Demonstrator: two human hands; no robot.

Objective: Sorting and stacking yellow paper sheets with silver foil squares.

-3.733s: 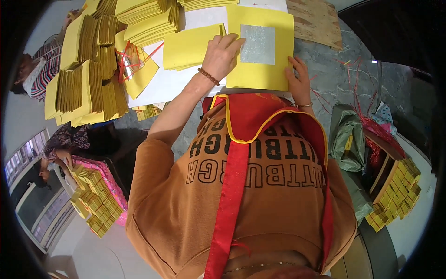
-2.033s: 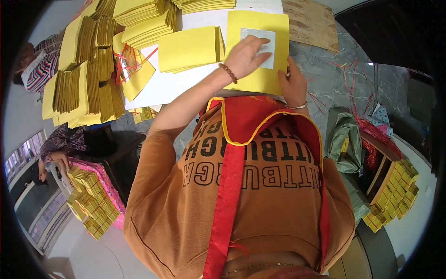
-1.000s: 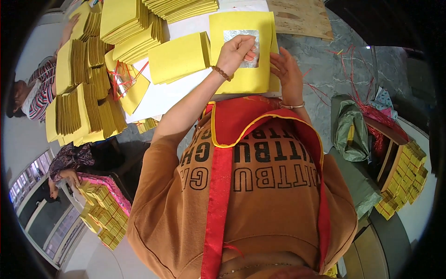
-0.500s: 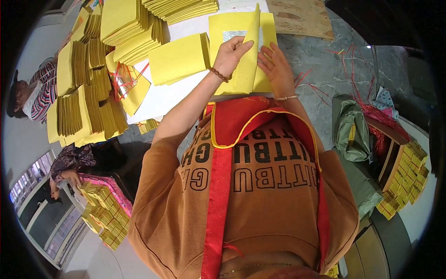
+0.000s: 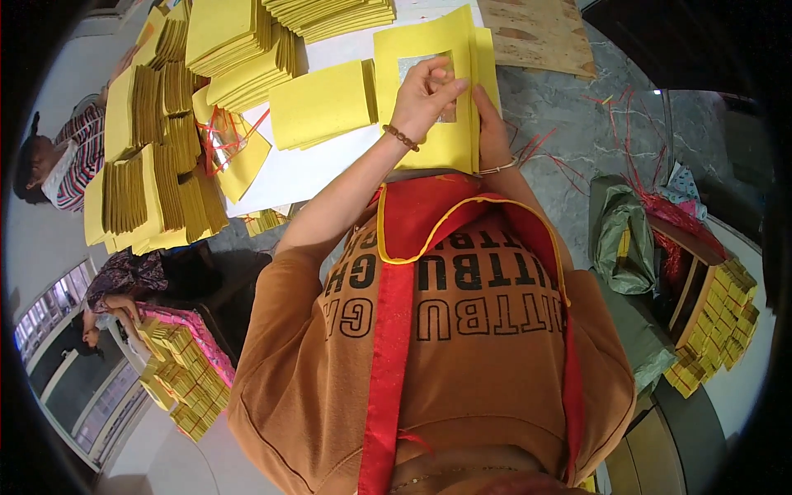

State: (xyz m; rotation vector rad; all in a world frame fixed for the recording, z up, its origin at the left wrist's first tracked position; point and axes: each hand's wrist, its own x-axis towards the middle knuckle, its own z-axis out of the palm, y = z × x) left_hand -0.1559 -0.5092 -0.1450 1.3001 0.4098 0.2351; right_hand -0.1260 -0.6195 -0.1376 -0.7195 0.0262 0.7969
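Note:
Yellow paper sheets (image 5: 421, 148) lie in a stack before me at the table's edge, the top one bearing a silver foil patch (image 5: 412, 66). Over that patch is my left hand (image 5: 425, 99), fingers loosely bent and thumb apart, with nothing visible in its grasp. At the stack's right side, my right hand (image 5: 495, 136) rests upright against the raised edge of the top sheets. Its visible fingers are stretched out; the others are hidden behind the paper. Left of the stack sits a folded bundle of yellow paper (image 5: 322, 106).
Tall piles of folded yellow paper (image 5: 223, 37) crowd the white table (image 5: 276, 177) at left, beside red ties (image 5: 227, 136). A wooden board (image 5: 536, 37) is at far right. Green sacks (image 5: 623, 239) and tied yellow bundles (image 5: 718, 322) stand right. Two people are at left.
The top sheet, folded up in my left hand before, now lies turned to the left with its foil patch showing. My left fingers have come off it; my right hand has moved closer against its edge.

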